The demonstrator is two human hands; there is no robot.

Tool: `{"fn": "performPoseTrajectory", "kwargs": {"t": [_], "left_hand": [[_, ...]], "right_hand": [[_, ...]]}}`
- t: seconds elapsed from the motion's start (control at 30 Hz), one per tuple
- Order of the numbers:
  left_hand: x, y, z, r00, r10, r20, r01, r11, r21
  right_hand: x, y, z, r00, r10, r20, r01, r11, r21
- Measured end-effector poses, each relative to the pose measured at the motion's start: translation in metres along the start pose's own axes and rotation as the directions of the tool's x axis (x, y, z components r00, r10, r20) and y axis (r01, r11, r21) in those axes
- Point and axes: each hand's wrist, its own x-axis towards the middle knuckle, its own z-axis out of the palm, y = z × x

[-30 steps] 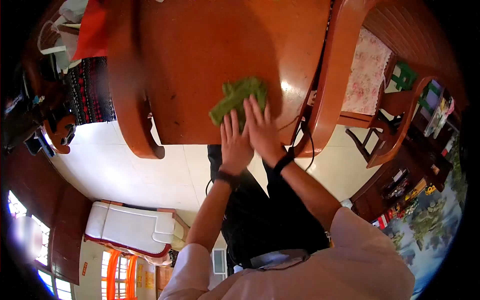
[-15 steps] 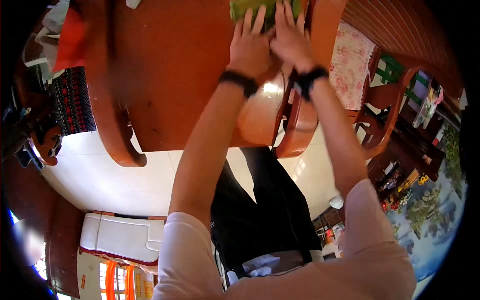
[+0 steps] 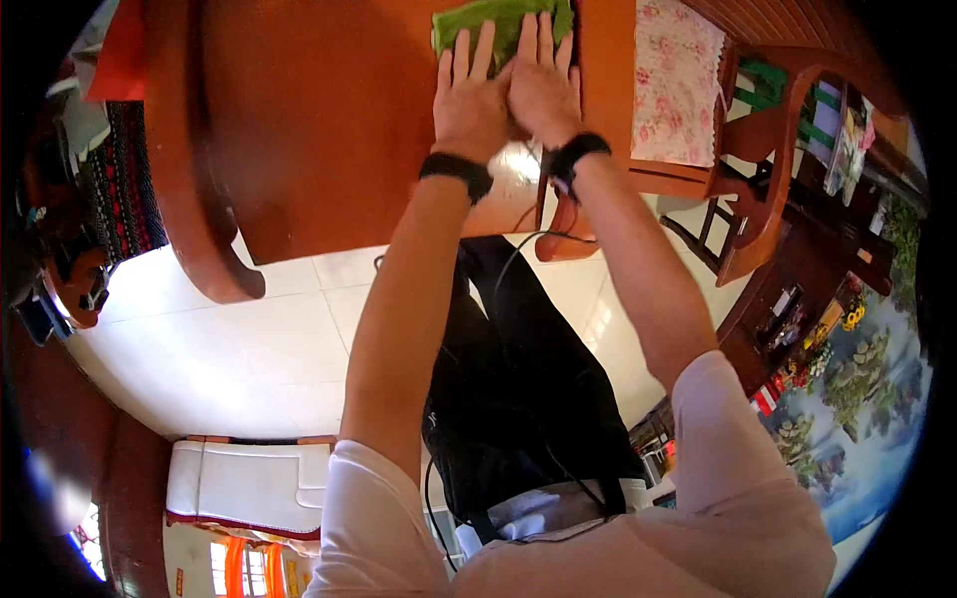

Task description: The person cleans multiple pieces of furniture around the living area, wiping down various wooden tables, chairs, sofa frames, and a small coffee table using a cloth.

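Note:
A green cloth [image 3: 506, 22] lies on the reddish-brown wooden table [image 3: 319, 130], close to its right side. My left hand [image 3: 471, 108] presses flat on the cloth's lower left part, fingers stretched out and spread. Beside it my right hand [image 3: 546, 95] also rests on the cloth with its fingers extended. The two hands touch near the thumbs. Both wrists wear black bands. Part of the cloth is hidden under my fingers.
A bench with a pink floral cover [image 3: 678, 85] stands right of the table. Curved wooden rails [image 3: 214, 269] edge the table. A thin dark cable [image 3: 513, 257] hangs near my legs. At lower left is a white padded seat [image 3: 249, 483]; a patterned black cloth [image 3: 130, 189] hangs far left.
The view has shifted, and the table sits higher in it. Both hands stay on the green cloth, more of which shows now. A cable has come into view near my legs.

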Motion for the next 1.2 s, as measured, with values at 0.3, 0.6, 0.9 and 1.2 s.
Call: {"fn": "performPoseTrajectory", "kwargs": {"t": [0.3,0.6,0.9,1.2], "left_hand": [[-0.198,0.039,0.005,0.966,-0.128,0.226,0.143,0.989,-0.048],[-0.224,0.046,0.017,0.959,-0.197,0.205,0.208,0.978,-0.033],[-0.172,0.171,-0.021,0.928,-0.364,0.087,0.368,0.845,-0.389],[0.05,0.185,0.048,0.967,-0.253,0.024,0.248,0.96,0.129]], "right_hand": [[-0.195,-0.019,0.044,0.98,0.022,0.196,-0.031,0.999,0.04],[-0.212,-0.018,0.043,0.992,-0.119,0.032,0.113,0.982,0.15],[-0.197,0.055,-0.109,0.964,-0.254,0.079,0.166,0.806,0.568],[0.003,0.189,-0.057,0.95,-0.311,-0.027,0.284,0.825,0.489]]}}
